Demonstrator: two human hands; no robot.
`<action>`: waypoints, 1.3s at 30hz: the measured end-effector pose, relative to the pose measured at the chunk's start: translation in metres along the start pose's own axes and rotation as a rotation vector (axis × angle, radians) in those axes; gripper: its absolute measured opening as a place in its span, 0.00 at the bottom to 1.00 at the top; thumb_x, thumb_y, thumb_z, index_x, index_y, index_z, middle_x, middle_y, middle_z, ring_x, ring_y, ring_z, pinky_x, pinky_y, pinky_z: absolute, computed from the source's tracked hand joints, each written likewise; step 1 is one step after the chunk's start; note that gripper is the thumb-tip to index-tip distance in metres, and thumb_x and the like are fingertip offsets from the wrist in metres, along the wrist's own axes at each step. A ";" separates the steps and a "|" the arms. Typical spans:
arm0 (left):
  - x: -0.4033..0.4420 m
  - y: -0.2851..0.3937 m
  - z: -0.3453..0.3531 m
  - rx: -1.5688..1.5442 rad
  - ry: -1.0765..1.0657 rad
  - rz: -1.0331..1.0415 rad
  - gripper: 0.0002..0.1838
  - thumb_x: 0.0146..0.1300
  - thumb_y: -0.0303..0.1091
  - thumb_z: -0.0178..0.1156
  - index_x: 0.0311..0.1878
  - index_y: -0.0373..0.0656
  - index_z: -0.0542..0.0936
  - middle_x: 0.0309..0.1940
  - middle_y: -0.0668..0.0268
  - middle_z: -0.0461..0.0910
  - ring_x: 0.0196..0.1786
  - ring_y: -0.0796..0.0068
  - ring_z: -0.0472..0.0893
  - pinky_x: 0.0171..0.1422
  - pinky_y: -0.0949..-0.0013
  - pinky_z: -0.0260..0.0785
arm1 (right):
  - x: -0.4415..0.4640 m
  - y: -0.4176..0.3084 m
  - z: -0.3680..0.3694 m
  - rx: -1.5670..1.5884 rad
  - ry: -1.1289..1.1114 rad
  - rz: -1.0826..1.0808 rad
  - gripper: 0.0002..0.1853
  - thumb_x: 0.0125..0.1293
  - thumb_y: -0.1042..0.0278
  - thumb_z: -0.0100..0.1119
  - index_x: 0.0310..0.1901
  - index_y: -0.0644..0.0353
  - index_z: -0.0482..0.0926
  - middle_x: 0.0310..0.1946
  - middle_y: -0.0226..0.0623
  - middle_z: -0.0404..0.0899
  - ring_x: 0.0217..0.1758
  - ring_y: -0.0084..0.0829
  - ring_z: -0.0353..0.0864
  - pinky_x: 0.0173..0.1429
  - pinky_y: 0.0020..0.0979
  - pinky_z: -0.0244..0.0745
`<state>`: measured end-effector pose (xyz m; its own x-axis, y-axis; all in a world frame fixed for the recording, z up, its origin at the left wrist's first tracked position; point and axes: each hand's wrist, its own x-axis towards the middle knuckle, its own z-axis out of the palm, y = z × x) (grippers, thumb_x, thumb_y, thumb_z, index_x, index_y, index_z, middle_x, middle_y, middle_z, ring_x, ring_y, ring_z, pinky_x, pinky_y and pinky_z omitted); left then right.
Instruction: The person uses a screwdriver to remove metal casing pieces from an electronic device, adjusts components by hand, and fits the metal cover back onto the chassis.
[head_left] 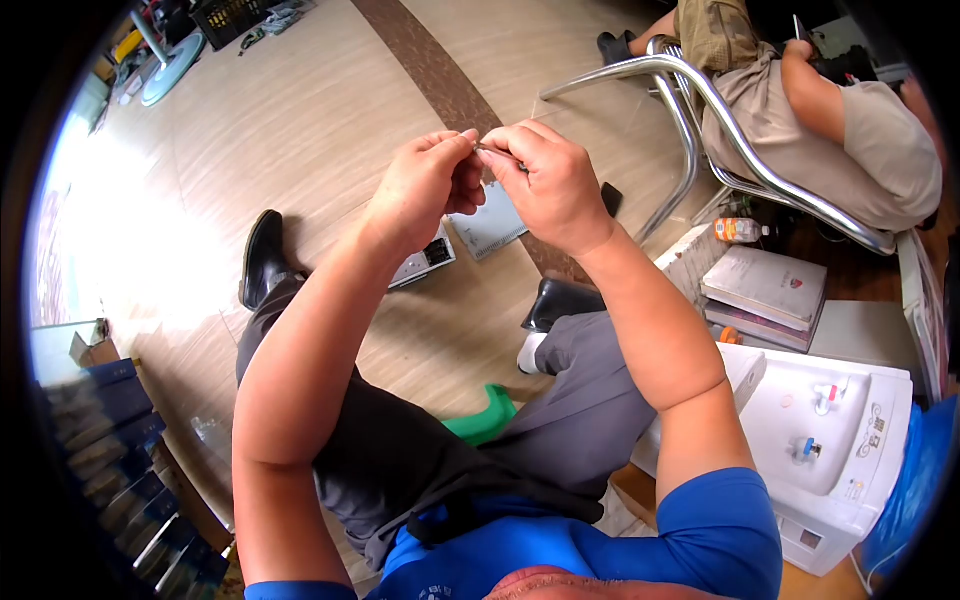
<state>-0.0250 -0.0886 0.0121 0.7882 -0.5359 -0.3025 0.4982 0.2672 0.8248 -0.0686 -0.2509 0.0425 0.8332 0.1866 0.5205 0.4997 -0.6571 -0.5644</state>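
Note:
My left hand (pixel 425 190) and my right hand (pixel 553 185) are raised in front of me, fingertips almost meeting. The left thumb and fingers pinch something small, mostly hidden by the fingertips. Between the thumb and fingers of my right hand is a thin, dark, rod-like piece (pixel 507 156), its tip pointing at the left fingertips. Its exact kind is too small to make out. Below the hands, on the floor, lie a grey flat panel or notebook (pixel 492 225) and a pale box with dark parts (pixel 428 260), partly covered by my left forearm.
A green stool (pixel 487 418) shows between my legs. To the right stand a white water dispenser (pixel 820 430), stacked books (pixel 768 285), an orange-labelled bottle (pixel 738 230) and a metal-framed chair (pixel 690 120) with a seated person. Stacked boxes (pixel 125 430) line the left.

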 end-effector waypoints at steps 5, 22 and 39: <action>0.000 -0.002 0.000 0.121 0.055 0.056 0.15 0.74 0.42 0.53 0.33 0.42 0.75 0.24 0.68 0.73 0.27 0.75 0.76 0.32 0.71 0.69 | 0.000 0.005 0.006 -0.131 -0.023 -0.083 0.04 0.62 0.73 0.64 0.38 0.59 0.82 0.31 0.39 0.82 0.33 0.41 0.83 0.36 0.37 0.79; -0.013 -0.005 -0.015 0.256 0.192 0.045 0.18 0.74 0.41 0.51 0.31 0.39 0.78 0.23 0.67 0.77 0.26 0.76 0.78 0.32 0.71 0.72 | -0.006 0.002 0.040 -0.027 -0.044 0.013 0.03 0.65 0.74 0.62 0.38 0.62 0.80 0.33 0.43 0.83 0.34 0.42 0.83 0.36 0.37 0.77; -0.038 0.046 -0.055 1.326 0.410 0.268 0.10 0.62 0.37 0.63 0.36 0.40 0.87 0.37 0.51 0.86 0.43 0.54 0.86 0.46 0.58 0.79 | -0.097 0.100 0.169 0.009 -0.681 0.456 0.09 0.67 0.65 0.58 0.40 0.63 0.80 0.33 0.50 0.83 0.40 0.50 0.83 0.46 0.42 0.76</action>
<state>-0.0118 -0.0119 0.0349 0.9654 -0.2608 0.0064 -0.2044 -0.7412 0.6394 -0.0596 -0.2110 -0.1732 0.9148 0.3067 -0.2630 0.0762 -0.7702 -0.6332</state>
